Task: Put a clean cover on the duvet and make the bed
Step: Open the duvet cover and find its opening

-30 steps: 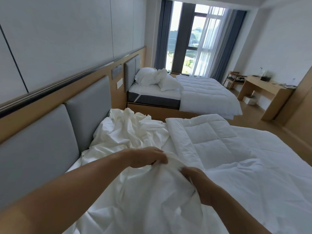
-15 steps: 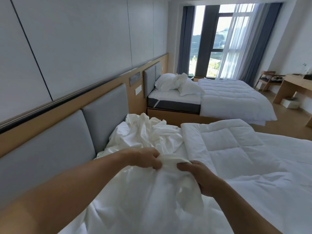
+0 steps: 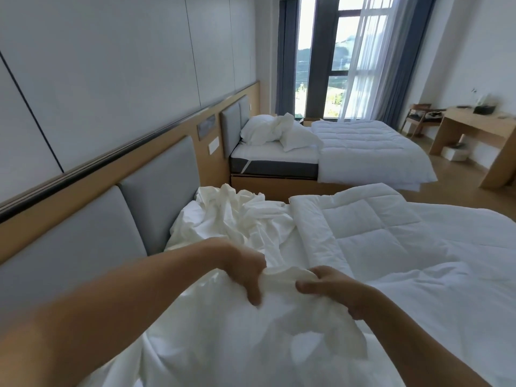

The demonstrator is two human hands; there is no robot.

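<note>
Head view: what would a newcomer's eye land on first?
The left hand and right hand pinch a bunched edge of the white duvet cover at bottom centre. To its right lies the bare quilted duvet. Behind, a second bed stands by the bright window.

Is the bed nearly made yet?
Not nearly. Done: the bare duvet lies spread flat. In hand: the left hand and right hand both hold a bunched edge of the cover. Left: getting the duvet inside the cover, then smoothing everything.
</note>
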